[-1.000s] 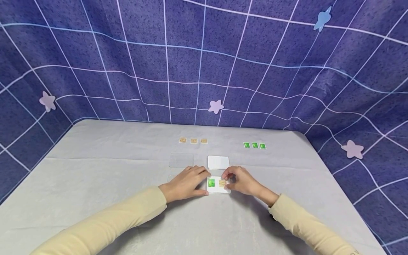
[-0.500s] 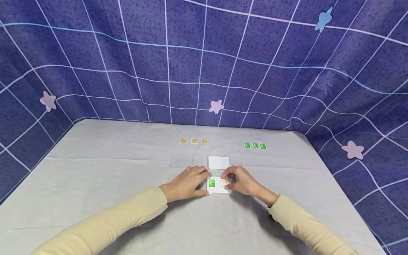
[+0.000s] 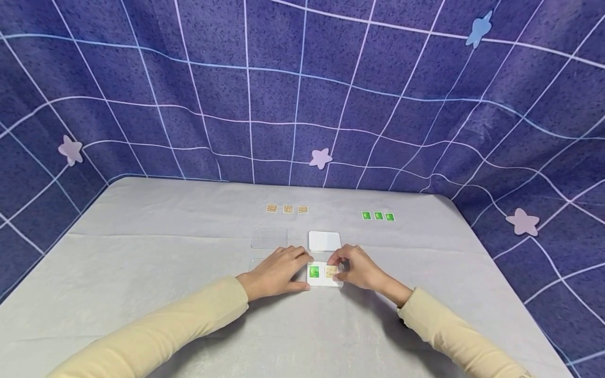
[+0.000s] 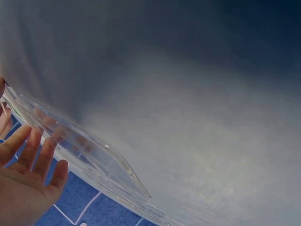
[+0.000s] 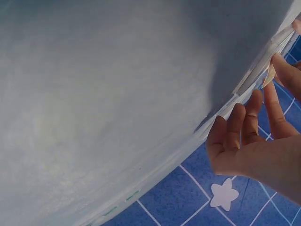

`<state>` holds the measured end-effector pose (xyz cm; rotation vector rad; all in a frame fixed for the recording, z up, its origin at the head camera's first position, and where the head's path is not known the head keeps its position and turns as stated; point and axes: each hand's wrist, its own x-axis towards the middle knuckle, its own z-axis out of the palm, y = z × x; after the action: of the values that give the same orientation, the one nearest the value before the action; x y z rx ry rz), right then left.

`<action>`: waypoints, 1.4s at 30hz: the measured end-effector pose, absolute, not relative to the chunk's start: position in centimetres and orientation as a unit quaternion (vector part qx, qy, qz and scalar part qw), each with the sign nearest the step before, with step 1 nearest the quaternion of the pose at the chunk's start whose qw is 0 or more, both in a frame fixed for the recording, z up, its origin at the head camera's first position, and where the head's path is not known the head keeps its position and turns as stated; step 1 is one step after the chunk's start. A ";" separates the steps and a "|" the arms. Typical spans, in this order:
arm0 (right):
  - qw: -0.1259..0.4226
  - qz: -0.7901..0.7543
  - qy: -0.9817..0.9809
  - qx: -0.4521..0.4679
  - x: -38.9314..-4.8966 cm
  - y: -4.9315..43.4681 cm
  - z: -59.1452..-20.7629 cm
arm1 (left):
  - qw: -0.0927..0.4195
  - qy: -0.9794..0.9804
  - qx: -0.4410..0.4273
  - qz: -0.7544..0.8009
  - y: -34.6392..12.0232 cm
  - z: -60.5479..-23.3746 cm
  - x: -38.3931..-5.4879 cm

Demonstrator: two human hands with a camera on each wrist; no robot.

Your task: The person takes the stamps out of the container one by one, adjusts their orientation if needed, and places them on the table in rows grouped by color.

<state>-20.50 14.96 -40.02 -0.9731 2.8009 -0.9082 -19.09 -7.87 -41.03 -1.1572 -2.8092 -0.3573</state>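
Note:
A white card lies flat on the table in front of me, with a green stamp-like square on its left half. My right hand pinches a tan stamp-like square over the card's right half. In the right wrist view this thin tan square stands tilted between thumb and index finger. My left hand rests at the card's left side, thumb by the near corner and index finger by the far one. Its other fingers are spread and fairly straight over a clear plastic sheet.
Behind the card lies a white rounded stack of cards, with a clear sheet to its left. Farther back are a row of tan squares and a row of green squares. A blue curtain rises behind the table.
The tan square in my right hand has tilted and shifted slightly above the card, turning pale for a moment and then showing its face again. My left hand has stayed in place.

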 end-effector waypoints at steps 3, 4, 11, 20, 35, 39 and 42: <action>0.020 -0.296 0.900 -0.318 -20.5 15.0 -40.0 | 0.041 -0.917 -0.379 -0.118 -7.8 -40.9 -19.1; 0.021 -0.298 0.899 -0.320 -20.5 15.0 -40.0 | 0.042 -0.916 -0.380 -0.119 -7.9 -40.9 -19.0; 0.051 -0.329 0.892 -0.307 -20.6 15.2 -39.9 | 0.040 -0.915 -0.383 -0.124 -7.9 -40.8 -19.0; 0.076 -0.365 0.879 -0.296 -21.1 15.6 -40.1 | 0.036 -0.917 -0.379 -0.120 -7.9 -41.0 -19.0; 0.146 -0.445 0.847 -0.252 -22.1 16.0 -39.6 | 0.034 -0.918 -0.377 -0.117 -7.9 -41.1 -19.0; 0.142 -0.453 0.845 -0.246 -22.6 16.0 -39.4 | 0.035 -0.918 -0.377 -0.117 -7.9 -41.1 -19.0; 0.135 -0.456 0.847 -0.239 -23.0 15.9 -39.3 | 0.036 -0.917 -0.378 -0.118 -7.9 -41.1 -19.0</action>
<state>-23.03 15.89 -39.27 -0.6935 2.4524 -1.3194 -18.96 -7.90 -41.07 -1.1626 -2.8180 -0.3616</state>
